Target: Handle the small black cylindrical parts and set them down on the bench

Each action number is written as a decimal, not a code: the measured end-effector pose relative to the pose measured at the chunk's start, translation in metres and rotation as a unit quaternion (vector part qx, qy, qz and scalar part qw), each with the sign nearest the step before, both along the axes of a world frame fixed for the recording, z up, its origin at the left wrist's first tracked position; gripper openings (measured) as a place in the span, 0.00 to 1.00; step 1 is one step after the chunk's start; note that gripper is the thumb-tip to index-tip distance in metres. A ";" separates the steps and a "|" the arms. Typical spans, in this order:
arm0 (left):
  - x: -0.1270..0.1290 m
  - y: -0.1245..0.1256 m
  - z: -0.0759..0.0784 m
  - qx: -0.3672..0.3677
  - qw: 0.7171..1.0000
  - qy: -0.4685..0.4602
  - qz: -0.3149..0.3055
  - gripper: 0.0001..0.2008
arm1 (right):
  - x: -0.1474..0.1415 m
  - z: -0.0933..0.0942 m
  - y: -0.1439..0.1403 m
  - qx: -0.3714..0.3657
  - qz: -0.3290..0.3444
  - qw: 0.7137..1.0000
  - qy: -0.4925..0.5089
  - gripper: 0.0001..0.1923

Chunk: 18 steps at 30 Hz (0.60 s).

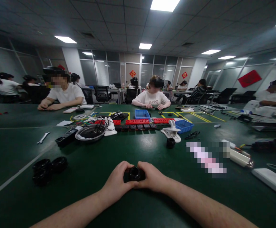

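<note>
Close in front of me, a black, round, hollow part [134, 173] with an open top sits between my two hands at the green tabletop. My left hand [118, 179] curls round its left side, with the thumb near the front. From the right, my right hand [152, 177] closes on the same part, and the two thumbs meet before it. Most fingertips are hidden behind the part. Several similar glossy black round parts [42, 172] lie in a cluster to the left. Another black round part [170, 143] stands ahead to the right, by a white clip-shaped base [172, 131].
Ahead lie a metal-rimmed round dish [90, 139], red socket strips [138, 121], blue trays [183, 126] and loose cables. A wrench [43, 138] is at left. White bar-shaped devices [272, 182] lie at right. A co-worker [152, 95] sits opposite, another person [64, 90] further left.
</note>
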<state>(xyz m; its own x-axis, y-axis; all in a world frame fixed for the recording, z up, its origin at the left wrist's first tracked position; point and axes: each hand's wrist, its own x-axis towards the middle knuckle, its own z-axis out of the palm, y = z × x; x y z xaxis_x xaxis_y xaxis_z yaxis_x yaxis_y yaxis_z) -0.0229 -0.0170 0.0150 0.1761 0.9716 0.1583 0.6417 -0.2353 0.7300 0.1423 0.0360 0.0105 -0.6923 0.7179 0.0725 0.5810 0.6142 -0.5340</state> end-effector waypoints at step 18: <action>-0.006 0.002 -0.003 0.046 0.998 -0.005 -0.031 0.18 | 0.011 0.002 0.011 -0.089 0.107 0.987 0.079 0.13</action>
